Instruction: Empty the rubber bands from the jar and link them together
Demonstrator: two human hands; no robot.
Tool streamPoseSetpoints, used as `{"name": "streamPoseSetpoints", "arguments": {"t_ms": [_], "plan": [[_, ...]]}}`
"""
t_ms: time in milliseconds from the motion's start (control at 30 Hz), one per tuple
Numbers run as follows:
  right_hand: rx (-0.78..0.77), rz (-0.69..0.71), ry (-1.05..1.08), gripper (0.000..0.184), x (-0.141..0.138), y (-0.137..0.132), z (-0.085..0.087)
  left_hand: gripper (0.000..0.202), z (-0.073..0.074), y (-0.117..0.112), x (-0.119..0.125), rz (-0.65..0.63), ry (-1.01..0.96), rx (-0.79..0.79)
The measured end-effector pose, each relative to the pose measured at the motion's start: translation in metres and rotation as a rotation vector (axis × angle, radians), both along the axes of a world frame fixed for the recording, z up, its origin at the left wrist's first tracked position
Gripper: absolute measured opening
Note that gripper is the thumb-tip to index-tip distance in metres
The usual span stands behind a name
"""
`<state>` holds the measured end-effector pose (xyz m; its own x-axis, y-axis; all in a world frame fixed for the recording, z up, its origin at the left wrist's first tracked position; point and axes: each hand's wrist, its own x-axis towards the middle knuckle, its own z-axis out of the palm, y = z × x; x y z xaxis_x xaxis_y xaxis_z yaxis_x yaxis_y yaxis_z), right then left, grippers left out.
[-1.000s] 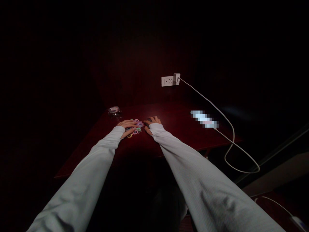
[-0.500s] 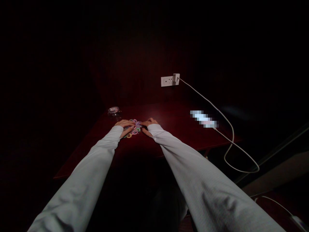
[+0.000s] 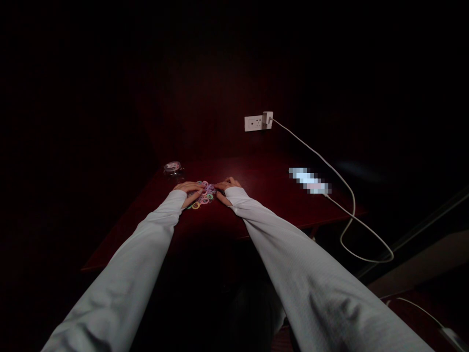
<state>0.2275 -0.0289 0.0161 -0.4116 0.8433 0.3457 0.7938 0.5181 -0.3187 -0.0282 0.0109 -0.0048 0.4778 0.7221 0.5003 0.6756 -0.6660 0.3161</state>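
Observation:
A small heap of pastel hair ties, in pink, purple, green and yellow, lies on the dark red table. Over the heap's left side rests my left hand, fingers stretched out and thumb apart, touching the ties. My right hand is at the right edge of the same heap, its thumb spread away from the fingers. Its fingertips touch or nearly touch the purple ties; I cannot tell which. Neither hand visibly grips a tie. Part of the heap is hidden under my left fingers.
A clear round container with a lid stands at the back left of the table. To the right lies a bright, pixelated device. Its white cable runs up to a charger in the wall socket and loops past the table's edge.
My right hand has shifted very slightly at the edge of the heap. My left hand and the container look the same.

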Motion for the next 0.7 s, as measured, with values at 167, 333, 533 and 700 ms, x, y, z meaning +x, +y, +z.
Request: {"name": "streamPoseSetpoints", "arguments": {"t_ms": [167,333,533,700], "plan": [[-0.008,-0.115,-0.008,0.048,0.0009,0.0004,0.0026,0.038,0.0006,0.0002,-0.0004,-0.007,-0.003,-0.003],[-0.059,-0.309,0.023,0.055,0.0047,0.0023,-0.0003,0.041,-0.0005,0.0013,0.0000,-0.020,-0.021,-0.011],[-0.127,-0.376,-0.010,0.067,0.0058,0.0024,-0.0027,0.040,-0.0001,-0.0004,0.0018,-0.020,-0.074,-0.012],[-0.181,-0.379,-0.037,0.069,0.0039,0.0023,0.0006,0.038,0.0019,0.0009,0.0001,-0.036,-0.055,-0.030]]}}
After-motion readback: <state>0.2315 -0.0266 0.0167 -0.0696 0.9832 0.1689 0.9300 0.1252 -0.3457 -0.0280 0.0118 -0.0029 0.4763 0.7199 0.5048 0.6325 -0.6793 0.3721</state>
